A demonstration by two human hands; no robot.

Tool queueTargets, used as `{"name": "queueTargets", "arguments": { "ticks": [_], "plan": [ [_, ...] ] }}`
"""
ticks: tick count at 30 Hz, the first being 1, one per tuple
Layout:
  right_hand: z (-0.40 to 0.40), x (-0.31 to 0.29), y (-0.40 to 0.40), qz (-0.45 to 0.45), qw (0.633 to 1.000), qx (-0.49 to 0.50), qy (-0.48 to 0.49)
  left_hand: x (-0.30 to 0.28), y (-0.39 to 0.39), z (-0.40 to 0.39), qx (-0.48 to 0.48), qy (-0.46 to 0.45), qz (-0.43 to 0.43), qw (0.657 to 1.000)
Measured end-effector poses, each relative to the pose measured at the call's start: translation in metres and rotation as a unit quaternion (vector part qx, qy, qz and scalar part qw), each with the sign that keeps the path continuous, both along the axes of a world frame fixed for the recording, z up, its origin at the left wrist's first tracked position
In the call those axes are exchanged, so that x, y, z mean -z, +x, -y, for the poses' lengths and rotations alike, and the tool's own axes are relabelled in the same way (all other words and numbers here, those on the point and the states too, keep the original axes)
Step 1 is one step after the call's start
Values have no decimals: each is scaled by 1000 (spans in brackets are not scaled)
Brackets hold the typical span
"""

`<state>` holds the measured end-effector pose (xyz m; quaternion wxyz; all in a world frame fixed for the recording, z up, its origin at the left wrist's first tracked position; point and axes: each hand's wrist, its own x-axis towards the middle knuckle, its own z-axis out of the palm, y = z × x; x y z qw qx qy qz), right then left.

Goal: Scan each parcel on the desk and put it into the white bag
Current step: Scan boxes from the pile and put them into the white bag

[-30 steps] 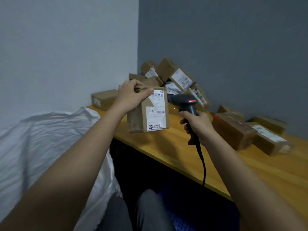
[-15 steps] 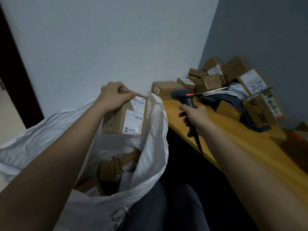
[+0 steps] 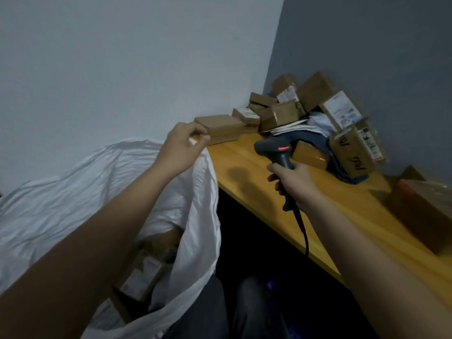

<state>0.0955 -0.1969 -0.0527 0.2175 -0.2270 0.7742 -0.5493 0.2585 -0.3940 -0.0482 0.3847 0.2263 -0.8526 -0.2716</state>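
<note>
My left hand (image 3: 182, 145) pinches the white bag's (image 3: 195, 192) rim beside the worktop (image 3: 244, 162); my right hand (image 3: 293, 184) grips the scanner (image 3: 276, 149). Parcels (image 3: 278, 113) crowd the corner; one parcel (image 3: 144, 272) lies inside the bag.

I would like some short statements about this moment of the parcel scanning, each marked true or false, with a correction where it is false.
1. The right hand holds the scanner by its handle. True.
2. The left hand carries a parcel. False: it holds no parcel; its fingers are loosely curled at the rim of the white bag, and whether they pinch the rim cannot be told.
3. Cardboard parcels lie inside the white bag. True: boxes show through its opening.
4. The desk has no parcels left on it. False: a pile of boxes sits in the corner.
5. A red light shows on the scanner's head. True.
</note>
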Motion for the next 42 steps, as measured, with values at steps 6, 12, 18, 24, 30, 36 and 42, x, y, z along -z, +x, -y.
{"name": "queueTargets", "arguments": {
  "ticks": [6,12,18,24,30,36,42],
  "plan": [
    [-55,-6,-48,-41,993,104,-34,-23,-101,-61,117,57,-4,991],
    [-159,-12,-97,-40,966,244,-78,-23,-210,-156,232,105,48,966],
    [-268,-11,-123,-34,922,372,-99,2,-291,-278,354,96,156,917],
    [-328,-3,-131,-48,901,421,-94,20,-330,-369,423,-89,210,877],
    [-343,7,-130,-29,900,421,-108,35,-354,-394,383,-251,255,852],
    [-336,17,-127,4,911,392,-125,29,-326,-350,364,-217,249,871],
    [-315,27,-118,33,923,361,-127,50,-297,-277,313,87,260,909]
  ]
}}
